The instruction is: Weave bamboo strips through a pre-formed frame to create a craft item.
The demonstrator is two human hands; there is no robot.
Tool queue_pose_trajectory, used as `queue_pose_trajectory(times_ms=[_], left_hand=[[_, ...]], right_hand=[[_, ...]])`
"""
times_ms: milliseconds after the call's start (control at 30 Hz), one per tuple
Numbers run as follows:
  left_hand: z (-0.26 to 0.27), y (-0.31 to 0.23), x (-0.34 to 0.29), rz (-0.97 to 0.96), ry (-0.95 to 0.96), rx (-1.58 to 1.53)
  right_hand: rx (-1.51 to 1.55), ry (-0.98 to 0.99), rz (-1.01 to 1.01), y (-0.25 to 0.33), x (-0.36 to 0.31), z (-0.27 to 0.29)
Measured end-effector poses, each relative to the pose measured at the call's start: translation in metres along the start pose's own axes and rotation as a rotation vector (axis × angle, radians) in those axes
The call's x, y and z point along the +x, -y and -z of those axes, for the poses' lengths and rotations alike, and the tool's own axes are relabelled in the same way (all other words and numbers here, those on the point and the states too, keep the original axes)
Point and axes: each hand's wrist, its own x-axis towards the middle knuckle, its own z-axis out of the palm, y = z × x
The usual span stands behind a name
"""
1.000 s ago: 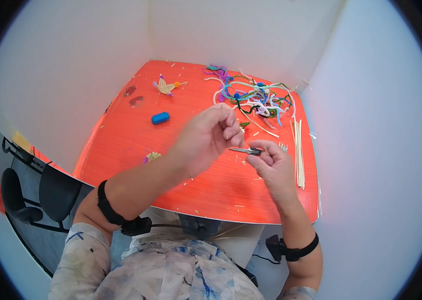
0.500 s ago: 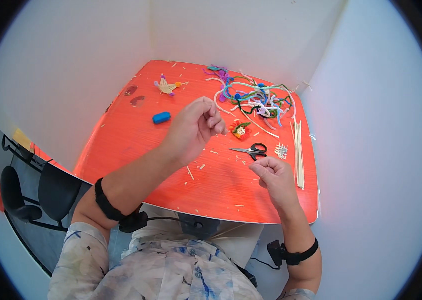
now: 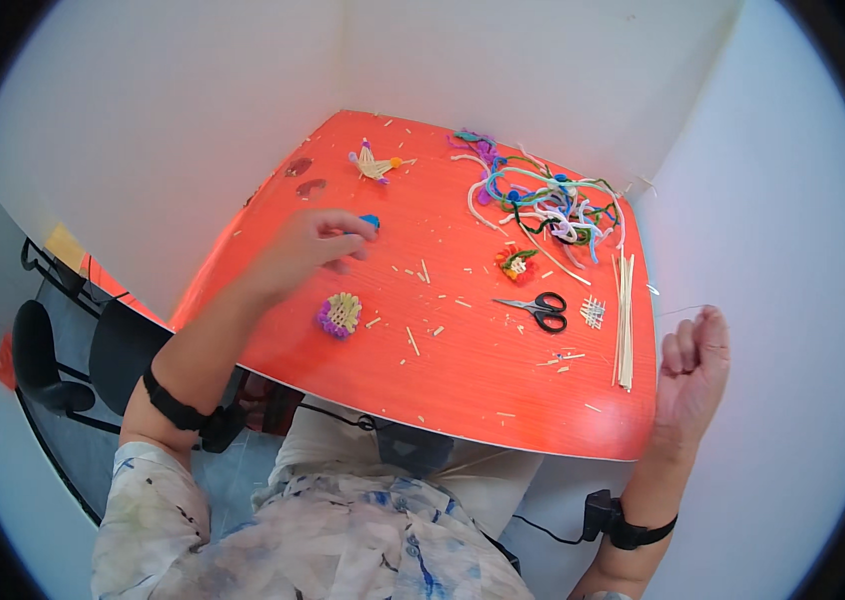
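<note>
My left hand [image 3: 318,252] hovers over the left part of the red table, its fingers loosely bent and apart, with nothing seen in them. Its fingertips partly cover a small blue block-like piece [image 3: 372,221]. Below it lies a purple and pale yellow woven piece [image 3: 341,315]. Past the table's right edge, my right hand [image 3: 695,375] is raised and closed in a pinch. A fine thread-like line [image 3: 681,311] shows at its fingertips. Nearest to that hand on the table is a bundle of pale thin sticks [image 3: 625,325].
Black-handled scissors [image 3: 543,310] lie mid-table, by a red and orange flower-like piece [image 3: 517,264] and a small stick lattice [image 3: 593,312]. Behind them is a tangle of coloured fuzzy strands [image 3: 563,205]. A star-shaped stick piece [image 3: 374,162] sits far left. Stick scraps are scattered about.
My right hand has swung right, beyond the table edge. My left hand has moved left and its fingers have opened. The woven purple and yellow piece is now visible. The view has shifted.
</note>
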Motion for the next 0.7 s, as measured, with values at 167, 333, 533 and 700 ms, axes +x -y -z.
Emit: queue_pose_trajectory(times_ms=[167, 333, 533, 700], left_hand=[[0.019, 0.007, -0.014, 0.025, -0.103, 0.120], [0.024, 0.017, -0.019, -0.016, -0.170, 0.487], [0.011, 0.051, -0.033, -0.118, -0.056, 0.807], [-0.001, 0.058, -0.033, -0.153, -0.019, 0.813]], right_hand=[[0.114, 0.056, 0.223, 0.036, 0.007, 0.000], [0.118, 0.143, 0.339, 0.057, -0.006, -0.018], [-0.393, 0.294, 0.137, -0.008, -0.040, -0.046], [-0.548, 0.424, -0.152, -0.067, -0.055, -0.059]])
